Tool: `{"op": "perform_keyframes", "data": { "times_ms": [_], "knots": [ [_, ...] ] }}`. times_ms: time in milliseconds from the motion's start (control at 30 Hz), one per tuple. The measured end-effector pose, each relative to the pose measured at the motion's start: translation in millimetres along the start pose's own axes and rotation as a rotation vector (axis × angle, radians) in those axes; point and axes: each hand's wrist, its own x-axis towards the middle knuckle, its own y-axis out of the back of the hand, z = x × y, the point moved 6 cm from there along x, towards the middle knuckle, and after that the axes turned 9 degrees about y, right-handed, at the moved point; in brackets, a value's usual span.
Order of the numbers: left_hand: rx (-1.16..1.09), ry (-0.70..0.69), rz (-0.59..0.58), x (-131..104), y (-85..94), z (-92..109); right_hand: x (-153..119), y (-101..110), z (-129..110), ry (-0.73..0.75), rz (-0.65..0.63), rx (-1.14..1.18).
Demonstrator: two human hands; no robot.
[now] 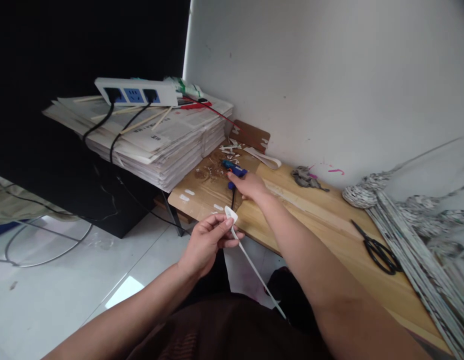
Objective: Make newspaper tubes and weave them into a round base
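Pinching flat white tip (231,215) of thin white strip (256,274) in left hand (207,240), fingers closed on it, just off near edge of bench (329,215); strip trailing down and right, toward lap. Reaching across bench with right hand (250,186), thumb against blue glue gun (237,170), other fingers mostly hidden, so can't tell if closed around it. Seeing gun over cardboard sheet (198,187), teal nozzle pointing away to left, black cord (234,199) dropping from handle toward left hand. Noting white scraps (232,148) just beyond nozzle, pale band (264,157) right of them, brown panel (250,135) leaning against wall. Also seeing crumpled grey cloth (305,177) farther right, black-handled scissors (378,252) well apart from both hands, beside long paper rods (412,270). Counting two black plugs in white power strip (138,94), up on newspaper stack (187,150) to left.
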Motion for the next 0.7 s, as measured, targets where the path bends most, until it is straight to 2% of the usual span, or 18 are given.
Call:
{"op": "perform_keyframes", "data": {
  "times_ms": [67, 167, 300, 400, 500, 600, 700],
  "knots": [
    [-0.001, -0.007, 0.009, -1, 3.4, 3, 7, -4, 0, -0.056, 0.014, 0.027],
    [-0.014, -0.015, 0.029, -2, 9.8, 6, 8, -7, 8, -0.153, 0.019, 0.200],
    [-0.028, -0.008, 0.041, -3, 14.8, 8, -6, -7, 17, -0.201, -0.073, 0.480],
    [-0.038, -0.017, 0.057, -3, 16.5, 11, -29, -7, 18, -0.181, -0.184, 0.724],
    [-0.036, -0.028, 0.070, -2, 17.1, 15, -58, -5, 22, -0.133, -0.219, 0.905],
    [-0.032, -0.039, 0.077, 0, 16.9, 21, -92, -2, 22, -0.059, -0.295, 1.243],
    [-0.019, -0.052, 0.074, 2, 14.7, 26, -123, 7, 26, -0.039, -0.345, 1.353]
  ]
}}
